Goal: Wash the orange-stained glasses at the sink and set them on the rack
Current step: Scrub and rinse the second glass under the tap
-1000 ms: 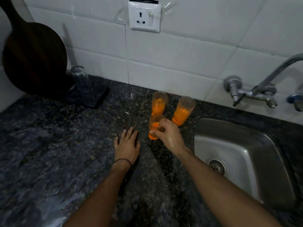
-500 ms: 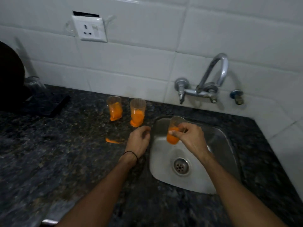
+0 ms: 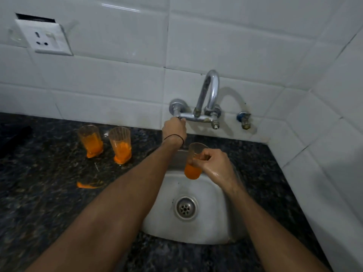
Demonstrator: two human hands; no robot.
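Held glass [image 3: 193, 163] sitting in right hand [image 3: 214, 165] over sink [image 3: 220, 228]. Left hand [image 3: 174, 130] gripping tap valve [image 3: 176, 111] behind it. Left glass [image 3: 90, 141] and middle glass [image 3: 120, 145] standing on countertop [image 3: 39, 193], left of left hand.

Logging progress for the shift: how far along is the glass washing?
Done: nothing looks washed, and no rack is in view. In hand: the right hand holds one stained glass over the sink, and the left hand grips the tap; no water shows yet. Left: wash this glass, then the leftmost glass and middle glass on the counter, and rack all three.
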